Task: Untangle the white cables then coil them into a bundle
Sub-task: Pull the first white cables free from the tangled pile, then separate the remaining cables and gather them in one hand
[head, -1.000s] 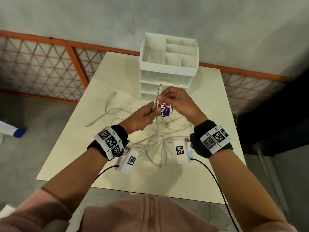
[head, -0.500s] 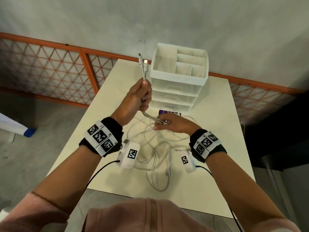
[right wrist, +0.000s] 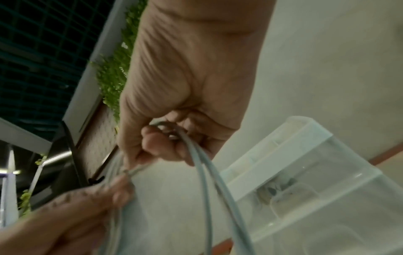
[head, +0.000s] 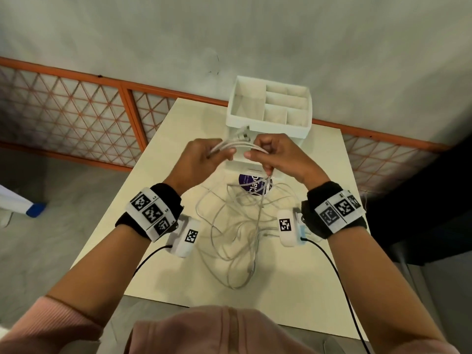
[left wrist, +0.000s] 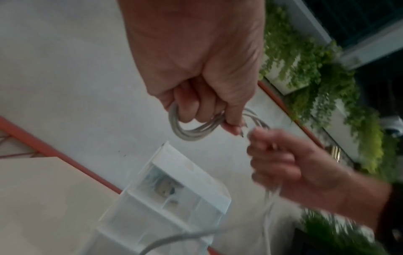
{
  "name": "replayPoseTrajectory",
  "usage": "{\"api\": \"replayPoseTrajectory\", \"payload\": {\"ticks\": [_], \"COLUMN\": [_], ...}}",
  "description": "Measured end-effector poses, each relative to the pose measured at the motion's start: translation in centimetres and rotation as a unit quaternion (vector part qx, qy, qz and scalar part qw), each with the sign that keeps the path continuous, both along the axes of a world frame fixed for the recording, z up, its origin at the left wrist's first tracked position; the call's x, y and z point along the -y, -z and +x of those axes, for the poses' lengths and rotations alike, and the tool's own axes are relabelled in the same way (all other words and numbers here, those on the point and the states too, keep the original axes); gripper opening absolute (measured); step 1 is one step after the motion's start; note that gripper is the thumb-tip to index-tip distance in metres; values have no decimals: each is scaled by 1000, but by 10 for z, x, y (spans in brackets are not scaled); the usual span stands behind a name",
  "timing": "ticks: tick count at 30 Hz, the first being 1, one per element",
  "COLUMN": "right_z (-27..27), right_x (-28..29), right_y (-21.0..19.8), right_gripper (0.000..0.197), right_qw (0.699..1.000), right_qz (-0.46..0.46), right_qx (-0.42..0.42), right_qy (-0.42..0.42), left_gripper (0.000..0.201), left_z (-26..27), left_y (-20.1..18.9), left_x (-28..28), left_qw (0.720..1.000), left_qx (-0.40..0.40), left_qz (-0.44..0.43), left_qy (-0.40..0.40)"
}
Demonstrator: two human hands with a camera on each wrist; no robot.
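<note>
Several white cables (head: 237,227) lie in loose loops on the cream table (head: 163,139) and rise to both hands. My left hand (head: 204,157) grips a small coil of the cables (left wrist: 191,131), with the plug ends (head: 242,135) sticking up past its fingers. My right hand (head: 275,154) is level with it, a little to the right, fingers curled round the strands (right wrist: 202,165) that hang down to the table. A short stretch of cable (head: 245,145) bridges the two hands.
A white drawer organiser (head: 270,108) with open top compartments stands at the table's far edge, just behind my hands. A purple round object (head: 251,183) lies under the cables in front of it. An orange lattice railing (head: 66,116) runs behind the table.
My left hand has come down from its raised position and my right hand has risen off the table to meet it. The cables now loop round the left fingers.
</note>
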State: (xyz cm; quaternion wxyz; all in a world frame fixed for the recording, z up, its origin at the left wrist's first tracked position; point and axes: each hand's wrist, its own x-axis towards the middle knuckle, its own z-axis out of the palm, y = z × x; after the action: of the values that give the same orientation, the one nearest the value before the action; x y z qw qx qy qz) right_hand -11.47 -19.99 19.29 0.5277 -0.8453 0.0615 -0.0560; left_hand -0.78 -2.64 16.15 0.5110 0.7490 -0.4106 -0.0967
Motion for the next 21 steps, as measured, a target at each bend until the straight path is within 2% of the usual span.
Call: {"api": "replayPoseTrajectory", "payload": {"ticks": [3,5,8,10,12,14,16,18,20,21], "right_z": [-5,-9,-19,-24,-26,-24,-15,-4,4,8], "right_x": [5,11,21,28,32,32,31,29,22,17], "right_y": [18,40,66,73,68,54,34,16,5,0], "right_gripper": [16,19,18,20,25,34,44,46,42,40], "right_qw": [997,994,990,991,993,994,993,989,978,975], "right_qz": [37,26,7,-1,-15,-4,4,-78,-182,-203], "right_qx": [-59,-105,-140,-135,-111,-76,-47,-38,-48,-49], "right_qy": [-26,-25,-17,3,36,73,107,122,93,75], "left_gripper": [22,23,24,26,27,23,29,36,34,33], "left_z": [8,11,22,32,39,41,38,30,18,11], "left_y": [-11,-16,-11,3,22,37,43,38,23,13], "left_x": [-1,0,-4,-8,-10,-12,-13,-10,2,9], "left_qw": [994,981,963,966,970,962,958,963,977,986], "left_qx": [-42,-76,-102,-91,-80,-66,-71,-50,-15,-8], "left_qz": [-95,-154,-184,-149,-55,51,74,21,-44,-63], "left_qy": [-43,-86,-169,-193,-223,-258,-267,-262,-206,-155]}}
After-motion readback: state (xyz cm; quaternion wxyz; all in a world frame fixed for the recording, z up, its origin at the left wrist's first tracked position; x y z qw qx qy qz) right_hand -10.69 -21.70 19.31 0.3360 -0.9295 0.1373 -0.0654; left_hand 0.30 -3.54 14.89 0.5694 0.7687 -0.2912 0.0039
